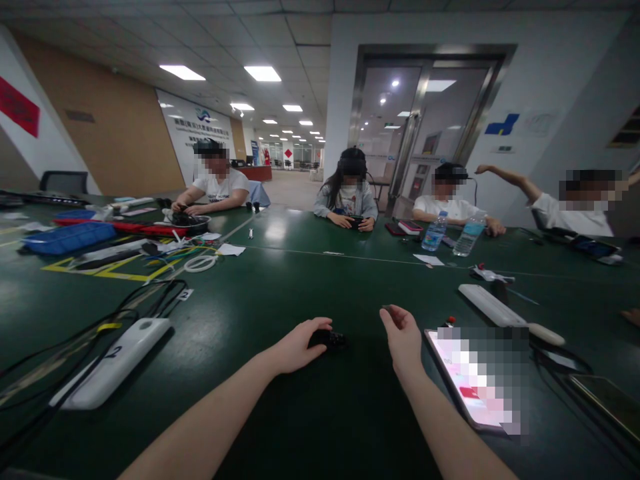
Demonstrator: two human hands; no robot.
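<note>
My left hand [303, 343] is curled round a small black object [333, 339] that rests on the dark green table [280, 293]. To the right, my right hand [401, 333] is raised a little, its thumb and fingertips pinched together on a tiny dark thing too small to name. Just right of that hand lies a lit phone or tablet [463, 373], partly blurred out. Between my two hands there is a gap of bare table.
White power strips lie at left [117, 363] and right [493, 305]. Cables and a blue tray [70, 238] stand at the far left. Two water bottles [434, 231] [469, 235] are beyond. Several people sit across the table.
</note>
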